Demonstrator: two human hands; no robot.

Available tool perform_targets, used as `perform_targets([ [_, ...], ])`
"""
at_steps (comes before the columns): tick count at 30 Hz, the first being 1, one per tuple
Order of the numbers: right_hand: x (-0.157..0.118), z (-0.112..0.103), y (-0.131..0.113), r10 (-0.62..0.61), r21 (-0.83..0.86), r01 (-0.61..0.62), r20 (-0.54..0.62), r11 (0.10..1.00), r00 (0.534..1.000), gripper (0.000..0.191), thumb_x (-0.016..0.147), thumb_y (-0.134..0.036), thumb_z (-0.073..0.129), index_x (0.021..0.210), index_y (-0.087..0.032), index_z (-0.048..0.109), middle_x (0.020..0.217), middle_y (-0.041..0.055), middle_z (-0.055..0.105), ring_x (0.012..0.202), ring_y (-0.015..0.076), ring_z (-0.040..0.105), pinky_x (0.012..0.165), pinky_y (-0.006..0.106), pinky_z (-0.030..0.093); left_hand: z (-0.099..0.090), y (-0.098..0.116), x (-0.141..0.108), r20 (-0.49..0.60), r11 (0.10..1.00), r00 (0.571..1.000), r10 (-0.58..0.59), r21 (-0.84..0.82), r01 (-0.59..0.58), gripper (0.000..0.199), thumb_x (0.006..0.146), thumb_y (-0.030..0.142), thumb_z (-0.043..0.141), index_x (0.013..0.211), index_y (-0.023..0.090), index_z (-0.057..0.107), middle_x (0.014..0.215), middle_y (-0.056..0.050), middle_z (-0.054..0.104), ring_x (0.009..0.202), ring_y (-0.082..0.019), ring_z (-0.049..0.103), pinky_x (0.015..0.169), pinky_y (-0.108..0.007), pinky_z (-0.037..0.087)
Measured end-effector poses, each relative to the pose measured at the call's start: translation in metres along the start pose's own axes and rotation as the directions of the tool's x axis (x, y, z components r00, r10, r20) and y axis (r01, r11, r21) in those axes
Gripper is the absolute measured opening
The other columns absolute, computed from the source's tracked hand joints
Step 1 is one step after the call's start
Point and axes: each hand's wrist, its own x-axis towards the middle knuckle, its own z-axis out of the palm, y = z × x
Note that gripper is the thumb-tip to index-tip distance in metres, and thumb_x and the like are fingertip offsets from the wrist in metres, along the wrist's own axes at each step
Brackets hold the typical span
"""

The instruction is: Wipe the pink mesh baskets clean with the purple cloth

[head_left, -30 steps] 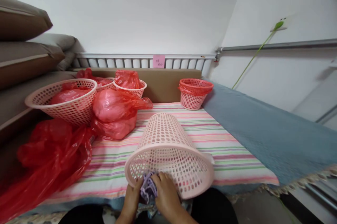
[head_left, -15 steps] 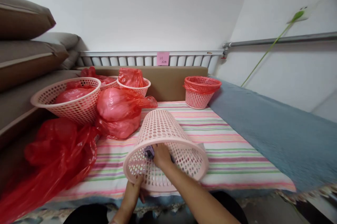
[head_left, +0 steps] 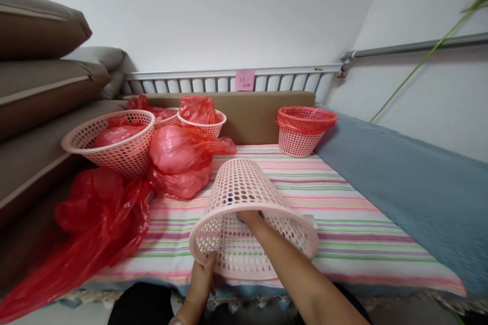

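Note:
A pale pink perforated plastic basket [head_left: 253, 207] lies on its side on the striped cloth, its mouth facing me. At the lower left of that mouth my left hand [head_left: 204, 271] is closed on the rim, thumb inside. My right hand [head_left: 249, 217] reaches deep into the basket, with the fingers mostly hidden behind the upper rim and wall. A bit of dark purplish rag shows beside it, pressed against the inside of the basket. Most of the rag is out of sight.
Red plastic bags [head_left: 102, 213] and a bagged bundle [head_left: 179, 157] lie left, beside a pink basket [head_left: 137, 154] holding another bag. Further baskets stand behind. A red-topped basket [head_left: 299, 142] stands back right. Grey cushions [head_left: 46, 76] are stacked left; a radiator [head_left: 171, 83] runs along the wall.
My right hand has gone deeper into the basket with the rag, toward its upper inner wall. My left hand stays on the rim. The whole view has shifted slightly.

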Motion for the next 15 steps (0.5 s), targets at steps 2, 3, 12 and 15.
perform_targets([
  [2,-0.024,-0.006,-0.006,-0.034,-0.065,0.035,0.022,0.997,0.999,0.042,0.082,-0.017,0.048,0.123,-0.019,0.053,0.126,0.0109,0.054,0.119,0.0264,0.044,0.1,0.04,0.03,0.001,-0.003,0.0,-0.015,1.0,1.0,0.002,0.017,-0.002,0.048,0.071,0.06,0.055,0.087,0.015,0.055,0.031,0.009,0.04,0.023,-0.011,0.036,0.031,-0.021,0.021],
  [3,-0.04,-0.009,-0.009,-0.05,-0.098,0.054,0.044,0.994,0.998,0.043,0.078,-0.014,0.049,0.12,-0.019,0.055,0.12,0.0116,0.057,0.113,0.0274,0.048,0.096,0.041,0.033,0.002,-0.004,0.001,-0.019,1.0,1.0,-0.001,0.019,0.001,0.045,0.071,0.059,0.054,0.084,0.016,0.054,0.03,0.01,0.038,0.022,-0.012,0.036,0.031,-0.021,0.021],
  [12,-0.172,-0.033,-0.038,-0.139,-0.13,0.176,0.252,0.976,0.958,0.041,0.069,-0.011,0.05,0.106,-0.027,0.057,0.106,0.0057,0.055,0.097,0.0245,0.047,0.081,0.034,0.032,0.001,-0.004,-0.001,0.009,1.0,1.0,0.018,0.017,-0.018,0.038,0.072,0.055,0.052,0.057,0.02,0.045,0.03,0.007,0.039,0.024,-0.01,0.033,0.031,-0.021,0.02],
  [15,-0.174,-0.036,-0.038,-0.118,-0.134,0.16,0.275,0.978,0.954,0.042,0.068,-0.01,0.05,0.106,-0.027,0.056,0.107,0.0058,0.054,0.098,0.0245,0.047,0.081,0.034,0.031,-0.002,0.007,-0.008,0.011,0.999,1.0,0.014,0.03,-0.014,0.04,0.069,0.057,0.055,0.059,0.019,0.051,0.031,0.007,0.039,0.027,-0.011,0.034,0.033,-0.022,0.024],
])
